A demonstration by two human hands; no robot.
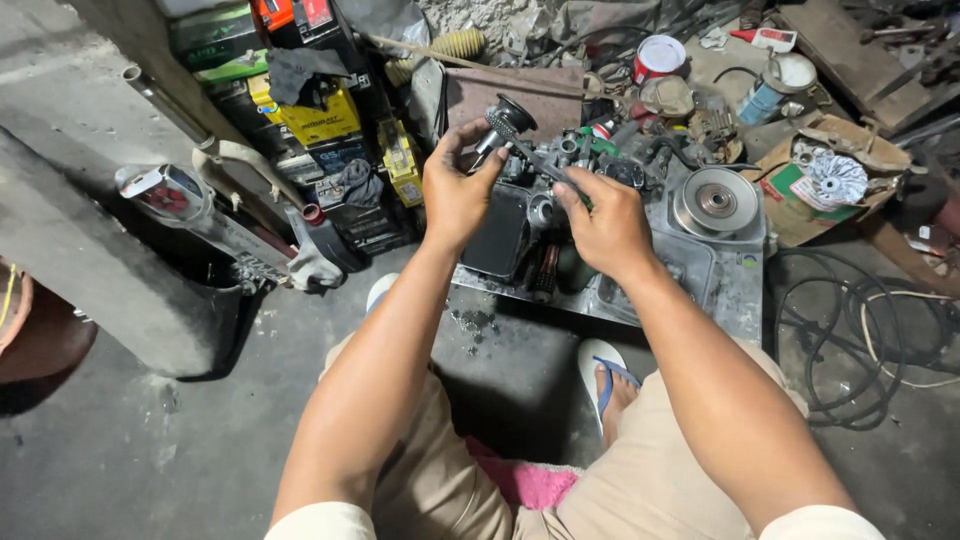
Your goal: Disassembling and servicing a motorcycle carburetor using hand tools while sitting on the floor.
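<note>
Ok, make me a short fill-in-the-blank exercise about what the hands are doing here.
1. The left hand holds a splined ____ part.
2. The right hand grips a thin metal ____.
3. The round pulley lies to the ____ of the right hand.
4. The foot wears a ____-strapped sandal.

Missing words: metal; tool; right; blue

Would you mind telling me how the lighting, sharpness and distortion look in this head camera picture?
Head view: light is even and soft, with dark shadow under the grey metal tray; the left hand and right hand holding the small dark metal shaft part are sharp; wide-lens bending shows at the edges; mild glare on the round silver pulley disc.
</note>
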